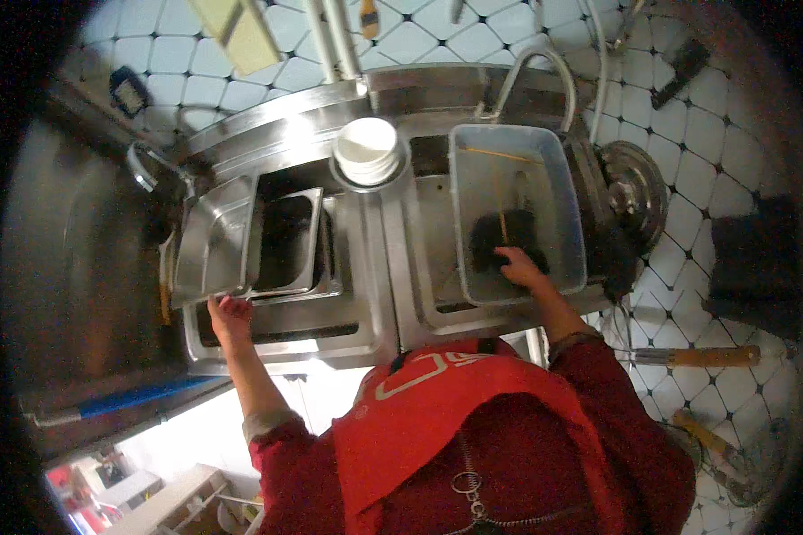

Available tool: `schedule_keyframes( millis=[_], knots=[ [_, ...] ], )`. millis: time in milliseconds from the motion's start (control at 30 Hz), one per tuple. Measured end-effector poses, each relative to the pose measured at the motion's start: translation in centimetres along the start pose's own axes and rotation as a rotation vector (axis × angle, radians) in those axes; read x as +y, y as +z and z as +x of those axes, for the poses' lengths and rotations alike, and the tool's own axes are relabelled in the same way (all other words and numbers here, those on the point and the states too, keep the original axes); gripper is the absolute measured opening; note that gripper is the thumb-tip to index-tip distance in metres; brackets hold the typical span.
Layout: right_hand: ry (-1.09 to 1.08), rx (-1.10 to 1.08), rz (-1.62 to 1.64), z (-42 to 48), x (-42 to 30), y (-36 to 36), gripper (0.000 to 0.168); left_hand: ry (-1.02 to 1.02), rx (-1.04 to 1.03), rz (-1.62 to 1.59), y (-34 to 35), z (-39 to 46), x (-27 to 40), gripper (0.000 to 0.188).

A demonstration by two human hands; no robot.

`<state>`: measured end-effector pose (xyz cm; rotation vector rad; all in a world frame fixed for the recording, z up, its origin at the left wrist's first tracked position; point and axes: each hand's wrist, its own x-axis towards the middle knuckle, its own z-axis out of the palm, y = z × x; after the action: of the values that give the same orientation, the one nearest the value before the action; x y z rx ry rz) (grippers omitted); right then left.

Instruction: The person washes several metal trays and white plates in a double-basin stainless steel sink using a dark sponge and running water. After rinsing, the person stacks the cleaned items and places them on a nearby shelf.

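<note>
My left hand (230, 321) grips the near edge of a see-through rectangular food pan (217, 234), tilted at the left side of the left sink basin. Beside it in that basin sits a rectangular stainless-steel pan (310, 244). My right hand (520, 267) is over the near part of a large translucent plastic tub (465, 221) in the right basin. Its fingers are at a dark, blurred shape (505, 231); whether they hold it I cannot tell. A thin orange line shows just beyond the fingers.
Stacked white round containers (367, 150) stand on the divider between the basins. A curved faucet (539, 57) rises behind the tub. Round metal lids or bowls (636, 194) are at the right against the tiled wall (682, 174). A blue-handled tool (140, 398) lies at the left.
</note>
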<state>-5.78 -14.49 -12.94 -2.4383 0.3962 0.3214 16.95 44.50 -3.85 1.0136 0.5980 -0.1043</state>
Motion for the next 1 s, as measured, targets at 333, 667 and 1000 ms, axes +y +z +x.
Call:
schedule_keyframes(
  millis=[333,667,1000],
  knots=[
    [0.04,-0.2,-0.256,1.9,3.2,1.4,0.059,0.189,-0.392,0.508,20.6,-9.4,-5.8,0.023],
    [0.038,-0.167,-0.436,4.1,2.7,-1.9,0.067,0.205,-0.335,0.812,30.6,-2.9,-9.7,0.052],
    [-0.132,0.031,-0.519,5.1,3.4,-1.4,0.044,-0.017,-0.398,0.822,31.6,1.5,-10.9,0.037]
  ],
)
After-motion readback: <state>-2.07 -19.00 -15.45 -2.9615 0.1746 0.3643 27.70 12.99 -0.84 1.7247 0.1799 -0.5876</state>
